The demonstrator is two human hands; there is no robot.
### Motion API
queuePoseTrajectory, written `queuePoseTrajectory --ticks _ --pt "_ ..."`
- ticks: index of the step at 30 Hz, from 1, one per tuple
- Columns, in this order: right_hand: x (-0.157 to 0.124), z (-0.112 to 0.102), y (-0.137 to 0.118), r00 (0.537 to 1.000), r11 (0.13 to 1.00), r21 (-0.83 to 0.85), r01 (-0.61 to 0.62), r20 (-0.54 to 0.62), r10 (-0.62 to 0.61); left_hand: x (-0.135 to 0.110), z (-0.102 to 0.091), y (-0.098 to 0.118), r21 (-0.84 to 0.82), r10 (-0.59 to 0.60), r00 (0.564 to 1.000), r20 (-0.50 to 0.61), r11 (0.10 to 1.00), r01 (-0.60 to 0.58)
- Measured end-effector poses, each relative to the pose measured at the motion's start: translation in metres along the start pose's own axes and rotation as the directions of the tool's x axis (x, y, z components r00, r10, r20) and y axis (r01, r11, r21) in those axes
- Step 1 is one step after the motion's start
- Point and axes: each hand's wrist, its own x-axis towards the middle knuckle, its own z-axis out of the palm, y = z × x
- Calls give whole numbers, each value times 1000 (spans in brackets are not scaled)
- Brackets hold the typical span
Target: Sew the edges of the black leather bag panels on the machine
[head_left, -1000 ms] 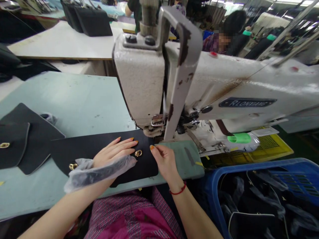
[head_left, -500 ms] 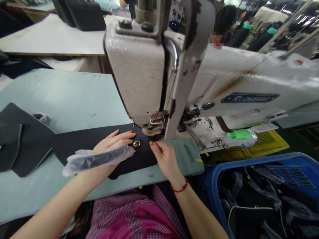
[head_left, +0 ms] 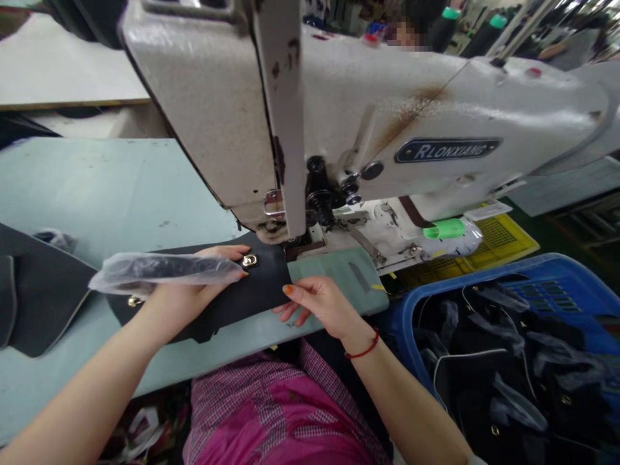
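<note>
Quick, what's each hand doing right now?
Left hand: open, resting on the black panel.
Right hand: thumb at the panel's corner; can't tell whether it's pinching.

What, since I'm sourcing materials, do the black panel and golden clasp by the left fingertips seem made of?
Black panel: real or imitation leather, by its smooth, dull sheen; I can't tell which. Clasp: probably polished, perhaps plated metal, given its glints.
</note>
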Motion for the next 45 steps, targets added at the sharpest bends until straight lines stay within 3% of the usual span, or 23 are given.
queuePoseTrajectory --ticks 10,16,20,24,35,40,45 --pt "2 2 2 999 996 78 -32 1 32 6 -8 3 7 -34 999 41 999 33" --pt "0 7 9 993 993 -88 79 -78 -86 4 -8 6 38 -16 999 46 999 15" --pt "1 10 24 953 922 -346 175 -176 -247 2 -3 2 109 105 994 12 988 -106" --pt "6 7 38 925 867 -459 195 -209 -318 -1 6 -7 157 270 959 -88 954 -254" --pt "5 3 35 937 881 -429 198 -180 -298 0 7 -1 333 361 930 -64 886 -321" --pt "7 1 32 949 900 -403 165 -182 -256 3 4 3 429 466 882 -72 813 -394" --pt "10 2 22 962 930 -338 146 -172 -214 9 1 -7 333 281 960 12 904 -269"
